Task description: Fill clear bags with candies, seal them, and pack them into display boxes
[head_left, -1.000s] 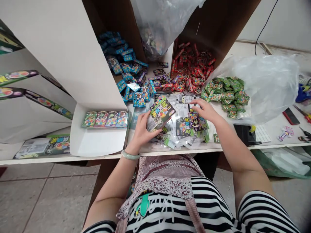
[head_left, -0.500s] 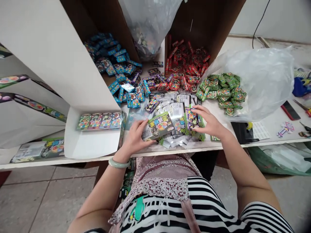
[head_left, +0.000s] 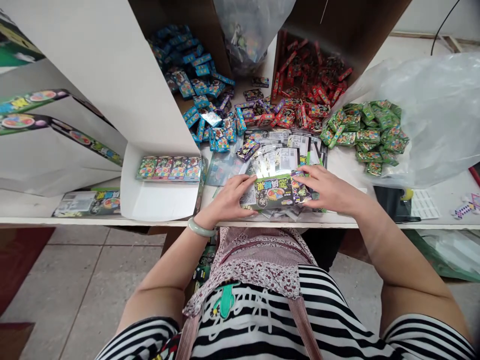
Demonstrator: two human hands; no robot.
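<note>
My left hand (head_left: 233, 199) grips the left end of a flat black and green printed packet (head_left: 275, 193), thumb at the lower edge and fingers at the upper. Against the packet's right end, a small purple candy box (head_left: 301, 190) sits between the thumb and fingers of my right hand (head_left: 327, 191). Whether the box is inside the packet or on top of it, I cannot tell. Under both hands lies a spread of clear-windowed printed packets (head_left: 288, 159). Another purple box (head_left: 248, 149) rests on that pile, just beyond my left hand.
Blue boxes (head_left: 221, 139) heap at the back left, red boxes (head_left: 318, 95) at the back right. Green boxes (head_left: 378, 130) lie on a clear plastic bag (head_left: 442, 110). A white carton (head_left: 161, 201) at left holds a row of boxes. The table edge runs close in front.
The packet has turned level and shifted right, meeting the purple box in my right hand. My hands have come closer together. The camera view has also shifted.
</note>
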